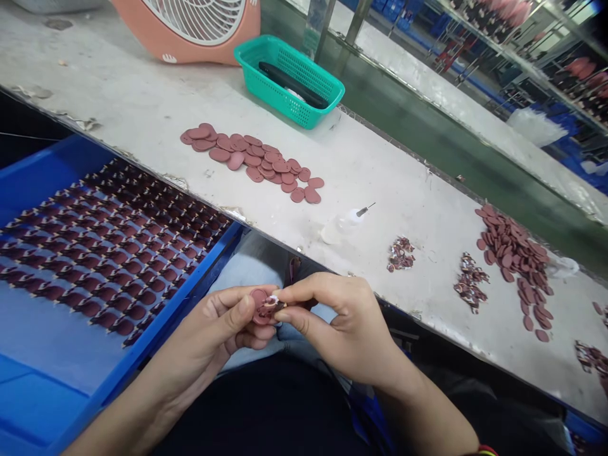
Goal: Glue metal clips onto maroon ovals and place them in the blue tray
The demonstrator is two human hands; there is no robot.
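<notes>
The left hand (209, 335) clamps a maroon oval disc (260, 307) between thumb and fingers. The right hand (342, 323) pinches a small patterned piece (274, 305) against the disc. To the left, a blue tray (190, 278) holds rows of discs. Beyond, the workbench (142, 95) carries loose disc piles (251, 161), a needle-tip bottle (344, 225) and a teal basket (304, 107).

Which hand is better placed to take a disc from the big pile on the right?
The right hand, probably: it sits nearer the pile of reddish discs, though it pinches a small piece. The left hand is farther away and holds a disc.
</notes>
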